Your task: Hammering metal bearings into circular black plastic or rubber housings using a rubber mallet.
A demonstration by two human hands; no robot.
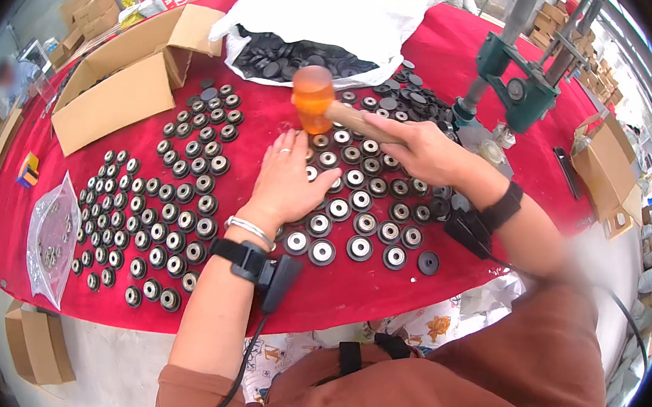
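Wheels (pixel 360 248), black-rimmed with shiny metal centres, stand in loose rows on the red cloth (pixel 332 302), before us and to our left. They look stiff and dense, perhaps smooth enough to slip, so we would pinch them by the dark rim. Our left hand (pixel 283 180) lies extended among them, thumb apart; we cannot tell whether it pins one. Slightly beyond, our right hand (pixel 429 152) grips the mallet (pixel 342 113) by its wooden handle, the amber head (pixel 312 92) near our left fingers (pixel 301 140). It is probably head-heavy and hard, best held well back. Farther off sit the carton (pixel 115 110), green press (pixel 518 103) and white bag (pixel 329 8) of black discs (pixel 289 59).
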